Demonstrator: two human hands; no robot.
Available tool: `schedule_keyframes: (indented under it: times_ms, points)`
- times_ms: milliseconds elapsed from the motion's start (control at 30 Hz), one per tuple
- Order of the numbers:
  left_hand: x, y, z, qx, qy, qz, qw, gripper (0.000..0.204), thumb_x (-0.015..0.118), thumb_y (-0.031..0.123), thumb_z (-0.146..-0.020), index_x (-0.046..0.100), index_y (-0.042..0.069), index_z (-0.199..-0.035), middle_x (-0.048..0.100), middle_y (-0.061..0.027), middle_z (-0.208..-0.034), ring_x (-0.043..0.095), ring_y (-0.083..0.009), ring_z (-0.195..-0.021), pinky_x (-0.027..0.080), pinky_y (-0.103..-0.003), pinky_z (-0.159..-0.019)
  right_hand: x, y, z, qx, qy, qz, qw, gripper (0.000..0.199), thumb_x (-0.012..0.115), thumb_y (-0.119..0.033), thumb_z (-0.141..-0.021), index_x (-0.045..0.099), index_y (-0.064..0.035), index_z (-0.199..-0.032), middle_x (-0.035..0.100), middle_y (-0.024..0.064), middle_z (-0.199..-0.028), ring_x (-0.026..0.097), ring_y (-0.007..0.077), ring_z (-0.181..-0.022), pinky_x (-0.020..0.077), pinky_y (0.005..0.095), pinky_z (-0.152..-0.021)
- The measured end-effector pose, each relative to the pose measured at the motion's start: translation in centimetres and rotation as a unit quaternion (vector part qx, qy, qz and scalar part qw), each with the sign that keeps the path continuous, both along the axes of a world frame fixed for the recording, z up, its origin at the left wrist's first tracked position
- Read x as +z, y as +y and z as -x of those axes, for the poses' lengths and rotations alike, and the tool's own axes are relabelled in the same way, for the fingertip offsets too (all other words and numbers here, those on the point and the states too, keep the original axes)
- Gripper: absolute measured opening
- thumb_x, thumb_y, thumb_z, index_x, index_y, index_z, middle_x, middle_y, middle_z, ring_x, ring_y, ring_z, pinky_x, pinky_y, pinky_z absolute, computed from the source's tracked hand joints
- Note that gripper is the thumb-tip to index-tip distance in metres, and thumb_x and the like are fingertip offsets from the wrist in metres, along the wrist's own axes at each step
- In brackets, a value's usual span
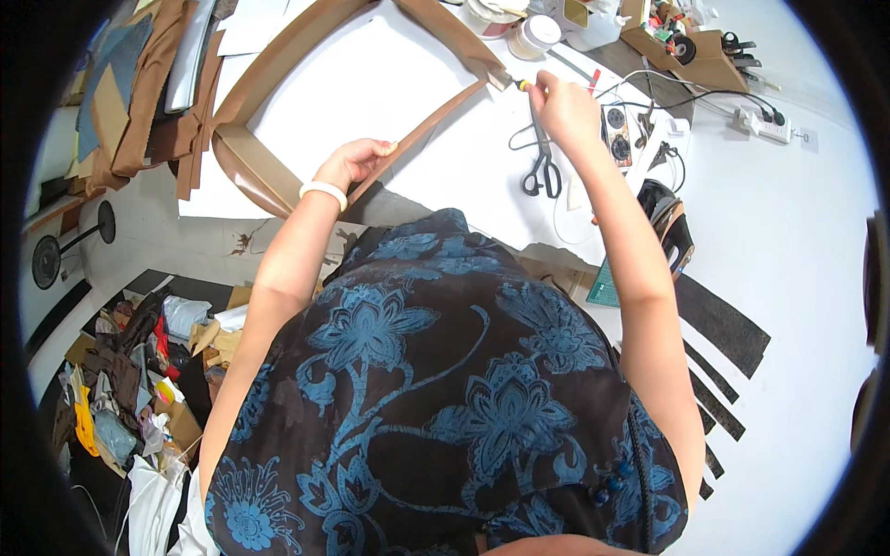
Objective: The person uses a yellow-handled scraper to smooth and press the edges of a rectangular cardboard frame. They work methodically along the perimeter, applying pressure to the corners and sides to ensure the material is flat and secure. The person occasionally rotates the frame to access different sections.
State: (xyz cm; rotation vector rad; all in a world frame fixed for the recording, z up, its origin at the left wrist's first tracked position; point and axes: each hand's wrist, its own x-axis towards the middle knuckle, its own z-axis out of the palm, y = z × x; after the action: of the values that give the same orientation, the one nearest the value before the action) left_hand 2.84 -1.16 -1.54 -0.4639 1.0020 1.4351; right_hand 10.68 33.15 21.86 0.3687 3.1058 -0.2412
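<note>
A large frame-shaped band of brown leather [243,153] stands on edge on the white table [464,176], its lighter inner side showing. My left hand [350,165] pinches the band's near side between thumb and fingers. At the band's right corner, my right hand [567,109] grips a small tool with a yellow-and-black handle [524,85]; its pale flat end touches or nearly touches the leather, and its exact kind is too small to tell. Just below that hand lies a pair of black-handled scissors [541,180].
A white-lidded jar [534,37] and other containers stand behind the right corner. Cables and a power strip [616,132] lie at the right. Leather pieces [139,93] hang over the left side. Scraps [120,389] fill the lower left. Dark strips [723,324] lie at the right.
</note>
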Motion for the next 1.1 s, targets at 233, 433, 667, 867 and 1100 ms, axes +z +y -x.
schedule_keyframes:
  times_ms: [233,433,667,867,1100]
  points:
    - [0.9,0.1,-0.1,-0.010,-0.012,-0.020,1.000,0.021,0.070,0.009,-0.089,0.068,0.001,-0.108,0.072,-0.0084,-0.099,0.068,-0.0192,-0.089,0.057,-0.033,-0.084,0.8,0.8,1.1,-0.001,-0.051,-0.011,0.999,0.027,0.063,-0.036,-0.094,0.070,-0.0098,-0.091,0.071,0.0121,-0.074,0.070,0.0339,-0.074,0.0533,0.0454,-0.066]
    - [0.4,-0.1,-0.2,0.002,-0.019,-0.007,1.000,0.016,0.068,0.006,-0.089,0.068,0.001,-0.104,0.071,-0.0082,-0.096,0.069,-0.0188,-0.085,0.058,-0.032,-0.080,1.6,0.3,1.7,0.018,-0.068,-0.010,0.997,0.024,0.064,-0.032,-0.092,0.069,-0.0083,-0.090,0.071,0.0139,-0.075,0.070,0.0355,-0.074,0.0535,0.0486,-0.065]
    - [0.7,0.3,-0.4,-0.003,0.000,0.011,1.000,0.009,0.067,0.007,-0.090,0.068,0.003,-0.098,0.070,-0.0061,-0.093,0.067,-0.0169,-0.083,0.058,-0.031,-0.080,0.9,-3.3,-0.3,0.052,-0.075,0.035,0.995,0.023,0.063,-0.033,-0.092,0.070,-0.0111,-0.092,0.071,0.0163,-0.077,0.070,0.0365,-0.075,0.0545,0.0499,-0.066]
    - [1.7,0.3,-0.4,0.000,-0.003,0.005,1.000,0.010,0.073,0.009,-0.089,0.071,0.004,-0.096,0.071,-0.0060,-0.091,0.066,-0.0173,-0.084,0.055,-0.029,-0.082,1.3,-0.8,1.6,0.010,-0.066,0.012,0.998,0.021,0.065,-0.031,-0.090,0.073,-0.0112,-0.095,0.072,0.0143,-0.079,0.071,0.0348,-0.076,0.0549,0.0474,-0.069]
    - [2.0,0.5,-0.9,0.005,0.007,0.020,1.000,0.012,0.067,0.008,-0.091,0.068,0.003,-0.101,0.070,-0.0066,-0.094,0.066,-0.0174,-0.086,0.056,-0.031,-0.081,1.2,-2.3,0.8,0.051,-0.061,0.010,0.997,0.021,0.064,-0.031,-0.091,0.071,-0.0107,-0.091,0.071,0.0129,-0.076,0.070,0.0351,-0.076,0.0542,0.0478,-0.068]
